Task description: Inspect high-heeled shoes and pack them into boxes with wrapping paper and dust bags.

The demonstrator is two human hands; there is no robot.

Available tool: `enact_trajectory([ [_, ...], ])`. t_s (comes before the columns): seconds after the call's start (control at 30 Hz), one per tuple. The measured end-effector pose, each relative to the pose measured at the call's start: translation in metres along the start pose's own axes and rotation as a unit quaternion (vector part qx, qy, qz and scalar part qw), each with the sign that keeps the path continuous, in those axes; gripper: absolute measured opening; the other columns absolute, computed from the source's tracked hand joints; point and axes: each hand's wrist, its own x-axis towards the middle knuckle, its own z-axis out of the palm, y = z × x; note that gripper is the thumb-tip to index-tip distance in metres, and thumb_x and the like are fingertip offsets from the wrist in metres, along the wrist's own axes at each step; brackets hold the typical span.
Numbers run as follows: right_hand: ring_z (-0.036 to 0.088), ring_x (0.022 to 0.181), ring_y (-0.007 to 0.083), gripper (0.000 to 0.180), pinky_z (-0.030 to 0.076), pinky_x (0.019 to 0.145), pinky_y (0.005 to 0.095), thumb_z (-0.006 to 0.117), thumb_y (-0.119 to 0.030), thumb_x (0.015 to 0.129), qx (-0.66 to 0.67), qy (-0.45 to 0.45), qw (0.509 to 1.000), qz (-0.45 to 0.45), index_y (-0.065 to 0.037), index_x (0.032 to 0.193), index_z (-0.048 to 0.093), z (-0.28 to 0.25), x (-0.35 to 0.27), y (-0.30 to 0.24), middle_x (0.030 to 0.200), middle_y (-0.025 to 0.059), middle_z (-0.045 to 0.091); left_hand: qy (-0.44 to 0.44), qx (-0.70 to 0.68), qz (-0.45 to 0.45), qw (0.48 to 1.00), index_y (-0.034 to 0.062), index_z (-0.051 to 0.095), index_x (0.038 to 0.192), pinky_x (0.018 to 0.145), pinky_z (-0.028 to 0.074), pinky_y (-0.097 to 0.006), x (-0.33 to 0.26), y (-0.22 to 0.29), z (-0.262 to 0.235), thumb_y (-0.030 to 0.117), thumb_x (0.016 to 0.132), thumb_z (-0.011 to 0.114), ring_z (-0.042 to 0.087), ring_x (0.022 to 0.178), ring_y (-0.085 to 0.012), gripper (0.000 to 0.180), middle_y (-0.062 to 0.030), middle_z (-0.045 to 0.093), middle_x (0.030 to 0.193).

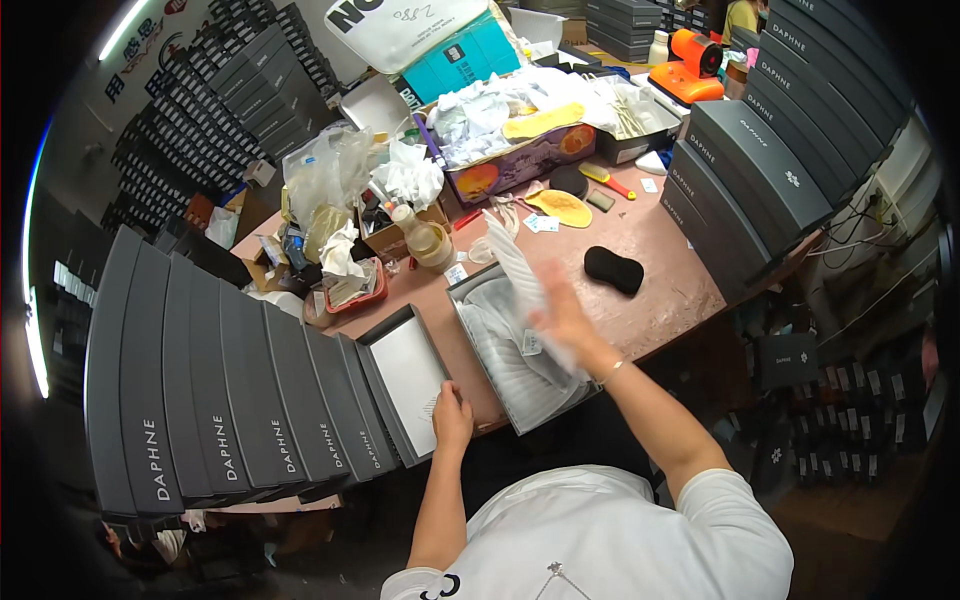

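Note:
A dark grey shoebox (517, 417) lies without its lid near the table's front edge. Inside it is ribbed, whitish translucent wrapping (545, 388), with a small white tag (530, 343) on it; what it covers is hard to make out. My right hand (566, 318), smeared by motion, is over the box against a raised flap of white wrapping (513, 262). My left hand (453, 417) is closed round the near right edge of a grey box lid (402, 362), whose white inside faces up. The lid leans beside the stacked boxes to the left.
Grey shoeboxes (225, 400) stand in a row at left; more boxes (745, 170) are piled at right. A black sponge-like pad (613, 271), a yellow insole (560, 207), a brush (607, 181), a bottle (424, 240) and a paper-filled carton (520, 165) occupy the pink table (690, 290).

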Motion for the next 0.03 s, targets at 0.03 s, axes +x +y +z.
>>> enact_trajectory([
  [0.03, 0.014, 0.141, 0.0354, 0.073, 0.020, 0.109, 0.0542, 0.052, -0.050, 0.089, -0.204, -0.126, 0.970, -0.050, -0.016, 0.147, 0.023, 0.0133, 0.0027, -0.0013, 0.152, 0.0171, 0.017, 0.006, 0.001, 0.001, 1.000, 0.0021, 0.046, 0.108, 0.081, 0.047, -0.040, 0.0036, 0.0005, -0.0011, 0.013, 0.082, 0.066, 0.062, 0.090, -0.0338, 0.034, -0.0213, 0.060, 0.090],
])
